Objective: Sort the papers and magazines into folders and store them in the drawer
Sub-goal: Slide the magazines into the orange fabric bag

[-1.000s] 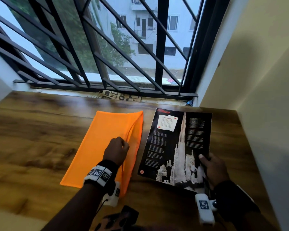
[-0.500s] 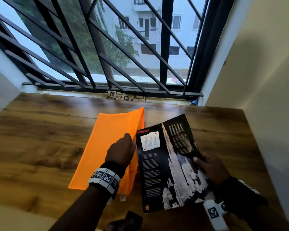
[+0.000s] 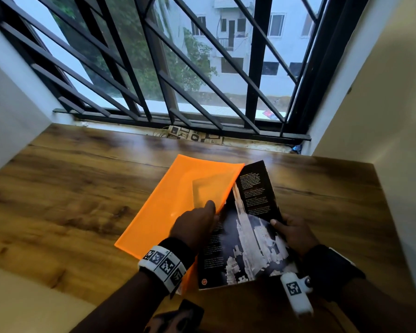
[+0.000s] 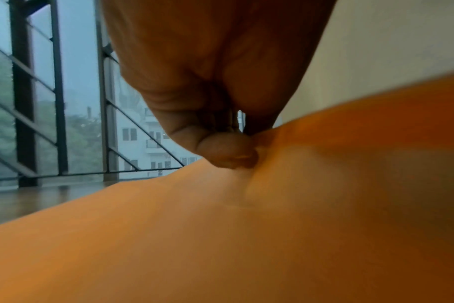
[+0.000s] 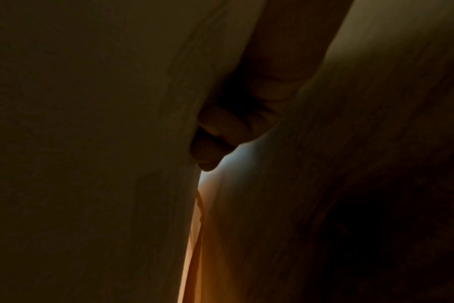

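An orange plastic folder [image 3: 168, 207] lies on the wooden table [image 3: 65, 188]. My left hand [image 3: 197, 224] pinches its top flap at the right edge and lifts it; the left wrist view shows the thumb and fingers [image 4: 228, 151] on the orange sheet [image 4: 220, 235]. A black magazine [image 3: 247, 236] with a white tower picture is tilted, its upper left corner under the raised flap. My right hand [image 3: 291, 231] grips the magazine's right edge. The right wrist view is dark, with curled fingers [image 5: 210, 143] against the page.
A window with black bars [image 3: 178, 68] runs along the table's far edge, with a patterned strip [image 3: 195, 135] on the sill. White walls [image 3: 382, 116] close in on the right and left. A dark object [image 3: 178, 318] sits at the near edge.
The right hand has swung and pushed the magazine leftward into the folder's opening. The left hand has raised the flap higher over the magazine's corner.
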A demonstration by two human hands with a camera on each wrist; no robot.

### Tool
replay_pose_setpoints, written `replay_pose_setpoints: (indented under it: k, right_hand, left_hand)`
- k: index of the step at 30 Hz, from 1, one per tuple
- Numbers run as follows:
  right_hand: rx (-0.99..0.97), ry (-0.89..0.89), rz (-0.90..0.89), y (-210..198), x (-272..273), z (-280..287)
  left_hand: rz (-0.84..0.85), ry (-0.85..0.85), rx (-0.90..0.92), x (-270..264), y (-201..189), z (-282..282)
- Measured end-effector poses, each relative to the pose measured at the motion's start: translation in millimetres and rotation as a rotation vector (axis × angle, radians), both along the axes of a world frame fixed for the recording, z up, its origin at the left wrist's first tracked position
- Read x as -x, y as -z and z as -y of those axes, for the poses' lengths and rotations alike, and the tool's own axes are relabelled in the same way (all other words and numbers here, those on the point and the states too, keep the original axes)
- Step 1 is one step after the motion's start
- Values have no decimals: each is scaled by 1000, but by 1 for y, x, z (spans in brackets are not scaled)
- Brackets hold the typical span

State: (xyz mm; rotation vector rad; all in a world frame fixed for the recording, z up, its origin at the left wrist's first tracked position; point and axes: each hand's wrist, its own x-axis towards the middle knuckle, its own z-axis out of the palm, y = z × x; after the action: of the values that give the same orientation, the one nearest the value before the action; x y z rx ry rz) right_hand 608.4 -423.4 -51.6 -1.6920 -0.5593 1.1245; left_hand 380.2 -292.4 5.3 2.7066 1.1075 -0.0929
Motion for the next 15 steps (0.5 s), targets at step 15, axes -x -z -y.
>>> replay_pose_setpoints:
  k: [15]
  right_hand:
    - [1, 27, 165, 11, -5, -22]
  left_hand:
    - [-5, -142, 226, 28, 15, -18]
